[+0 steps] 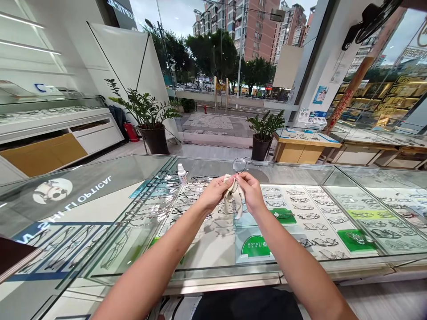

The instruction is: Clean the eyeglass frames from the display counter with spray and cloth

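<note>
Over the glass display case (213,273), my two hands meet with closed fingers. A light beige cleaning cloth (237,202) is pinched in my left hand (214,192), and its loose end hangs down between the hands. My right hand (252,190) is closed at the same spot, on a pair of eyeglasses (239,165) with a thin dark rim. One round lens stands up above my fingers; the rest of the frame is hidden by the fingers and cloth. To the left of my hands, a small white bottle (182,174) stands upright on the glass top.
Rows of eyeglasses (305,207) lie inside the case under the glass, with green brand cards (255,246) among them. Potted plants (155,138) stand on the floor beyond the counter, before a large window. A wooden display cabinet (300,151) is at the right.
</note>
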Motion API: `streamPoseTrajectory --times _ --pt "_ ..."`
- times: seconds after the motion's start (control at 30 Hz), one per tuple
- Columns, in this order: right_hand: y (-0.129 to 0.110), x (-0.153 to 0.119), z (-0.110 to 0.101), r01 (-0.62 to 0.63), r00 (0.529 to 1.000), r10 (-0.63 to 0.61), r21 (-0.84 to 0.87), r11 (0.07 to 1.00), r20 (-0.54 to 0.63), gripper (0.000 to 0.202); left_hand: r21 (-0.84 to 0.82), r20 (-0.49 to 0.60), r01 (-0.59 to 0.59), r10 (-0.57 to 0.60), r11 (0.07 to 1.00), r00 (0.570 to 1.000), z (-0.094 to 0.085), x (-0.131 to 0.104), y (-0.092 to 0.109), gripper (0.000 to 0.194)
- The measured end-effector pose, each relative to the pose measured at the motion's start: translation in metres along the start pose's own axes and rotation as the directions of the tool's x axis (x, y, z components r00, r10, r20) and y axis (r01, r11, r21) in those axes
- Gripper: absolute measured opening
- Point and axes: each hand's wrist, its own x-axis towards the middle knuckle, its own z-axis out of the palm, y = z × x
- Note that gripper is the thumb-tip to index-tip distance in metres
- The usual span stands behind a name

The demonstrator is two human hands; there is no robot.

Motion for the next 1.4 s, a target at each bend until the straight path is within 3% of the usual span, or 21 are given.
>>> streamPoseTrajectory --times 0.2,0.53,0.8,0.97,1.23,1.4 --pt "-0.001 0.006 -0.005 -0.056 0.994 0.060 0.044 0.997 -0.096 0.032 0.062 0.062 0.015 -0.019 0.998 0.998 -0.002 -0.001 -0.002 0.060" --pt "0.003 0.003 0.001 -0.044 0.998 0.045 0.026 0.999 -0.046 0.034 0.095 -0.029 -0.026 0.029 0.995 0.999 -0.001 0.003 -0.012 0.052" --pt "0.000 0.001 0.003 0.029 0.993 -0.023 0.051 0.998 -0.118 0.029 0.145 -0.084 -0.069 0.082 0.987 0.993 0.009 0.004 -0.015 0.057" --pt "0.001 0.002 0.003 -0.004 0.984 0.018 0.078 0.997 -0.177 0.033 0.183 -0.137 -0.102 0.128 0.978 0.982 0.018 0.002 -0.016 0.062" --pt "-0.022 0.021 -0.025 0.114 0.945 -0.079 0.092 0.989 -0.318 0.032 0.308 -0.104 -0.242 0.285 0.920 0.953 0.012 0.001 -0.015 0.057" --pt "-0.037 0.031 -0.048 0.234 0.901 -0.211 0.015 0.972 -0.378 0.029 0.288 -0.078 -0.187 0.218 0.939 0.973 0.012 -0.001 -0.015 0.052"
